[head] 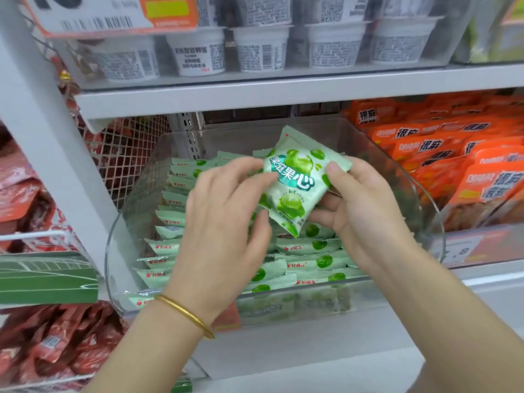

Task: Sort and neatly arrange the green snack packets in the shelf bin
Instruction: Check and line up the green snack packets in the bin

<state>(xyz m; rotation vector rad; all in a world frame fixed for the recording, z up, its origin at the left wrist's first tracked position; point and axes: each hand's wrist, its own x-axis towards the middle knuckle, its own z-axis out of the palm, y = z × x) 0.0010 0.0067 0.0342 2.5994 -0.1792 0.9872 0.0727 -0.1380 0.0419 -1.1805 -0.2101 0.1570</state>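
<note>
- We hold one green packet (297, 180) tilted and face-up above the middle of the clear bin (124, 222). This is probably so we can read its printed front and turn it to match the others.
- Our right hand (365, 211) carries it, with the thumb pressed on the packet's right edge and the fingers curled underneath.
- Our left hand (224, 219), a gold bangle (184, 313) at the wrist, pinches the left edge between thumb and curled fingertips, apparently to steer the turn.
- The packet is a flat, slightly puffed pillow pouch of matte film with crimped seams. We expect it to flex and slip easily.
- The other green packets (312, 245) stand overlapping in rows from the bin's front wall to its back. The left row looks tidier, and the right looks looser.
- The bin is rigid and transparent, with rounded corners, and sits at the shelf's front edge.
- Orange packets (453, 154) fill the neighbouring bin on the right, and white cups (261, 49) line the shelf above.
</note>
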